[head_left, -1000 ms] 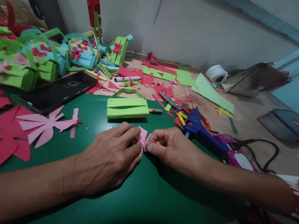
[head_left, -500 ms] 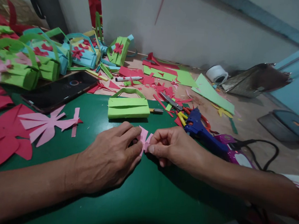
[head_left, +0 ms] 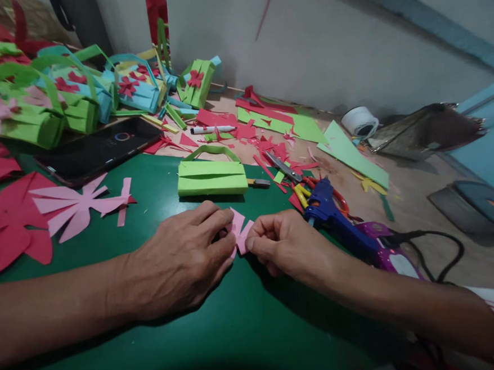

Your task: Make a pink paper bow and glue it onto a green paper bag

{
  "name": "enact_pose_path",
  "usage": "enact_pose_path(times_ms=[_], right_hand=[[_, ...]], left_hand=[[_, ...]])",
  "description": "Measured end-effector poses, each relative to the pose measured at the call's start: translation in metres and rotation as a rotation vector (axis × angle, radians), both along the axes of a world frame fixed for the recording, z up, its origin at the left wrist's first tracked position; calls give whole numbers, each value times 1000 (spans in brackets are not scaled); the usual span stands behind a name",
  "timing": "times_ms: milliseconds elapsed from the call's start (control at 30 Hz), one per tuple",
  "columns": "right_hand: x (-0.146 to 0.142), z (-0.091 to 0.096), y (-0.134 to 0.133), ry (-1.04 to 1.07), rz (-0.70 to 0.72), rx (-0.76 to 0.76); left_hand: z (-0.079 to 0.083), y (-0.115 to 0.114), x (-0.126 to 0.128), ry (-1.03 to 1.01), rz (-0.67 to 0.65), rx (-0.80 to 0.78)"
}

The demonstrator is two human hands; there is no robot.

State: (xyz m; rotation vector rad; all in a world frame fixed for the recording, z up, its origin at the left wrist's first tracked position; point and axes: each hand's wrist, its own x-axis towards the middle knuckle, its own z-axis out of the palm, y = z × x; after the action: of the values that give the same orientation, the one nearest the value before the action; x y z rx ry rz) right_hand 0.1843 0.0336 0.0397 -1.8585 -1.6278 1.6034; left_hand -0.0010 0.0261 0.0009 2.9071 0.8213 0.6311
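Place: paper-craft workspace, set against a plain wall [head_left: 324, 44].
Surface: green mat [head_left: 237, 319], cut paper flowers [head_left: 74, 207] near its left edge.
Products: handled paper baskets [head_left: 131, 86] piled past its far-left corner.
Waste: red and green scraps [head_left: 270, 147] beyond its far edge.
Tools: scissors [head_left: 284, 168], glue gun [head_left: 333, 216], marker [head_left: 211, 130], tape roll [head_left: 363, 122].

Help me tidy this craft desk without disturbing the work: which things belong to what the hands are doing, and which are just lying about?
In use: left hand and right hand, both pinching the small pink paper piece over the green mat.

Lying about, untouched: green paper bag, glue gun, scissors, marker, tablet, pink paper flower, tape roll.
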Motion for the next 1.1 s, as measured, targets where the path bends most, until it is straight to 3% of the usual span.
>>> enact_pose_path(times_ms=[333, 1100], right_hand=[[8, -11, -4, -133, 191, 121], [-1, -5, 11, -326, 218, -9]], left_hand=[[0, -2, -1, 3, 7, -2], [-3, -2, -1, 22, 23, -1]])
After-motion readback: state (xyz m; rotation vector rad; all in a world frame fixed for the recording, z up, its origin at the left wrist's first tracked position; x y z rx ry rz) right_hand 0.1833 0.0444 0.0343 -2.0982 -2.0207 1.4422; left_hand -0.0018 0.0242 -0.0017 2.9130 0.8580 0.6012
